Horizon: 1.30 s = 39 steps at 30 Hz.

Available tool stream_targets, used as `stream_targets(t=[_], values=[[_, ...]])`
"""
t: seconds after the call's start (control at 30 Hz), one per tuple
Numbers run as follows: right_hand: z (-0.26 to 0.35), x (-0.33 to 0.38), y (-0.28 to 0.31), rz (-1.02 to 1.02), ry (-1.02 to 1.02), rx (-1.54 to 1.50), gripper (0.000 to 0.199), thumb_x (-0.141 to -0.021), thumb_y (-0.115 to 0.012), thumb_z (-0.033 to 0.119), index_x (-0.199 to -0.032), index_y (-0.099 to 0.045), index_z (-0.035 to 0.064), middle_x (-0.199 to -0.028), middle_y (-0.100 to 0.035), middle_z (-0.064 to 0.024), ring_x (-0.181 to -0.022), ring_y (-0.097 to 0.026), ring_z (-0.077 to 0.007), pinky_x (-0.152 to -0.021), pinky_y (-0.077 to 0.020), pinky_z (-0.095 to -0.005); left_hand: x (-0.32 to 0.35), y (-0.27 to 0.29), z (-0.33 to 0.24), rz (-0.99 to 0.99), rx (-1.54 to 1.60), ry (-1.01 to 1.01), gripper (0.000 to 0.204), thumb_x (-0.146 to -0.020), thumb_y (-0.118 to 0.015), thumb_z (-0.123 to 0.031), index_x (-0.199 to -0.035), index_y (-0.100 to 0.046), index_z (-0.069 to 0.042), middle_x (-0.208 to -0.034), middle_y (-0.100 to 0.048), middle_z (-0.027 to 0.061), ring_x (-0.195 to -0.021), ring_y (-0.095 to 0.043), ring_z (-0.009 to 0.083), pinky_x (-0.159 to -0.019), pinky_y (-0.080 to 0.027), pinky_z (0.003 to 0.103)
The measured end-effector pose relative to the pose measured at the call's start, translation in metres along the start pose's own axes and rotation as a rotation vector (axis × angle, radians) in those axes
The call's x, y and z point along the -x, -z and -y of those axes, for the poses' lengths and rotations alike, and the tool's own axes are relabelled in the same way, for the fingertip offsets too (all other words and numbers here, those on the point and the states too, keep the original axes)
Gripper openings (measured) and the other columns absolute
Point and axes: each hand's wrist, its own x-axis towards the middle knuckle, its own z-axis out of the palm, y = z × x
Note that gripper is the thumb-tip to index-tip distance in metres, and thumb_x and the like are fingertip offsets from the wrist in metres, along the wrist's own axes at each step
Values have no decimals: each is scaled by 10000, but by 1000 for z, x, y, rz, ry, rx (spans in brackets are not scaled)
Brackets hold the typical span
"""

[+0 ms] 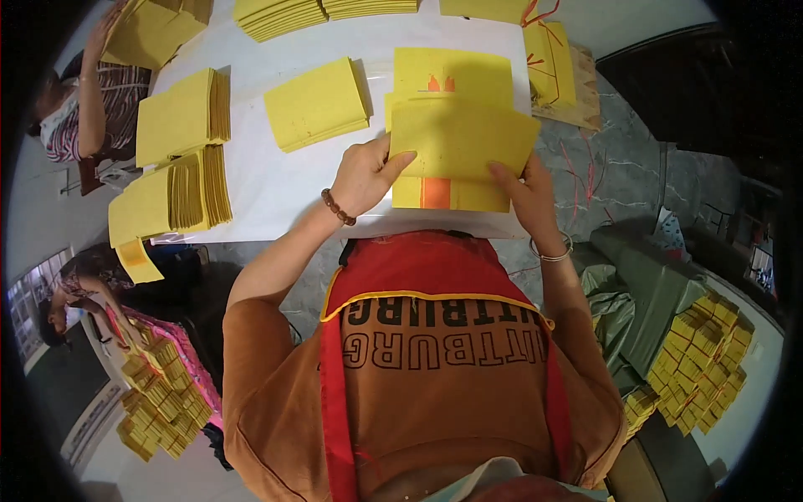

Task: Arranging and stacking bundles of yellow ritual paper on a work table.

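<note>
Between my two hands is a yellow paper sheet stack (460, 138), gripped at its left and right edges with the thumbs on top. My left hand (368, 174), with a brown bead bracelet at the wrist, closes on the left edge. On the right edge, my right hand (525, 191) is closed too, a pale bangle below it. Under the held sheets lies a larger yellow sheet (452, 70) with orange printing, showing above and below them. Left of it, a small yellow paper stack (318, 105) rests on the white table. How many sheets I hold cannot be made out.
Thick yellow paper stacks (180, 117) line the left side of the white table (259, 180); more lie along its far edge. A red-tied bundle (550, 71) sits at the far right. Two other people are at the left. Bundles (701, 360) are piled at lower right.
</note>
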Motion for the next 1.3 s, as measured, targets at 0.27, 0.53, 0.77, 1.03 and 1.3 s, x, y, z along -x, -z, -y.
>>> stream_targets(t=[0.27, 0.53, 0.77, 1.03, 1.3], values=[[-8, -15, -12, -110, -50, 128, 444, -807, -649, 117, -1233, -528, 81, -912, -657, -77, -684, -552, -73, -617, -445, -216, -8, -10, 17, -42, 488, 141, 313, -866, -573, -68, -1148, -454, -2, -752, -640, 74, -586, -526, 70, -522, -395, 225], [6, -17, -23, -218, 49, 332, 365, -813, -638, 135, -1171, -584, 82, -930, -652, -122, -684, -577, -137, -623, -455, -241, -3, -12, 14, -159, 124, 20, 413, -858, -575, -124, -1208, -386, -8, -625, -603, 93, -491, -527, 170, -476, -389, 309], [-2, -24, -21, -205, -20, 348, 365, -805, -633, 193, -1155, -596, 98, -816, -654, -145, -626, -605, -190, -609, -468, -301, -10, -11, 10, -162, 237, 148, 481, -866, -573, -140, -1278, -350, -31, -575, -555, 49, -479, -476, 119, -464, -360, 262], [-4, -26, -22, -230, 32, 324, 362, -804, -629, 210, -1149, -600, 105, -863, -657, -169, -711, -642, -245, -659, -482, -323, -15, 3, -24, -498, -582, -333, 523, -790, -653, -216, -1254, -457, -76, -1060, -567, 118, -948, -532, 257, -744, -408, 383], [-3, -28, -19, -159, 23, 405, 361, -798, -627, 217, -1139, -607, 101, -1030, -634, -159, -851, -636, -276, -711, -487, -324, -13, -33, -22, 129, -570, -540, 748, -739, -658, -420, -1342, -380, -75, -1389, -343, 146, -1304, -277, 325, -1060, -222, 472]])
